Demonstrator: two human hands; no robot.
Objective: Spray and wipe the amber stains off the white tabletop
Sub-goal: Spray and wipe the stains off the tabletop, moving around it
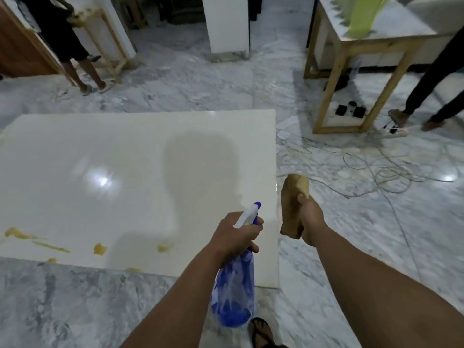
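Note:
A glossy white tabletop (125, 159) fills the left and middle of the head view. Several amber stains (100, 248) run along its near edge, from the far left to near the middle. My left hand (234, 234) grips a blue translucent spray bottle (236, 292) by the neck, with its white and blue nozzle over the table's near right corner. My right hand (311, 222) holds a folded tan cloth (292, 204) upright, just past the table's right edge and above the floor.
The marble floor (351, 234) surrounds the table. Loose cables (376, 167) lie on it at the right. A wooden-framed table (356, 71) stands at the back right with a person's legs (431, 79) beside it. Another person (72, 54) stands at the back left. My sandalled foot (261, 332) is below the bottle.

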